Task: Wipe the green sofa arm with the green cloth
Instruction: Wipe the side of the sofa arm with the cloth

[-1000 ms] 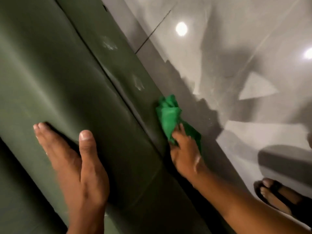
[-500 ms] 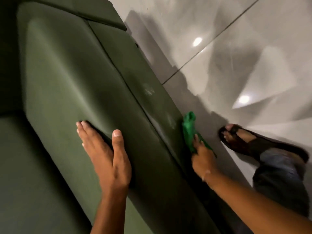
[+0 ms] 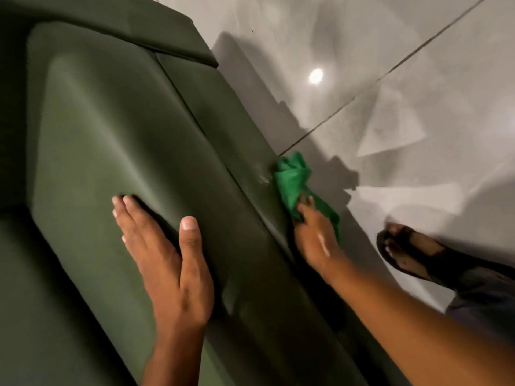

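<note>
From the head camera, looking down, the left hand (image 3: 170,263) lies flat and spread on the broad top of the green sofa arm (image 3: 117,151), fingers together and pointing away from the person, thumb splayed to the side; it grips nothing and seems only to brace the body. The right hand (image 3: 316,235) reaches down past the outer edge of the arm and presses a bunched green cloth (image 3: 295,179) against the arm's side panel, fingers closed over the cloth's near end while the loose far end sticks out beyond the fingertips. The cloth is touching the upholstery just beside a pale smudge (image 3: 263,178), which lies on the left-hand side of the cloth, a little inward from it. The sofa arm's long axis runs diagonally away from both hands, from near the person's wrists up toward the far corner by the backrest, and the seam between top and side follows the same line. The right hand is clearly the nearer one to the work; the left is well apart from the cloth, across the seam. The next stroke would likely run along that long axis, with a slight shift left to catch the smudge. A sandalled foot (image 3: 409,252) stands on the glossy tiled floor (image 3: 418,65), to the right of the right hand.
</note>
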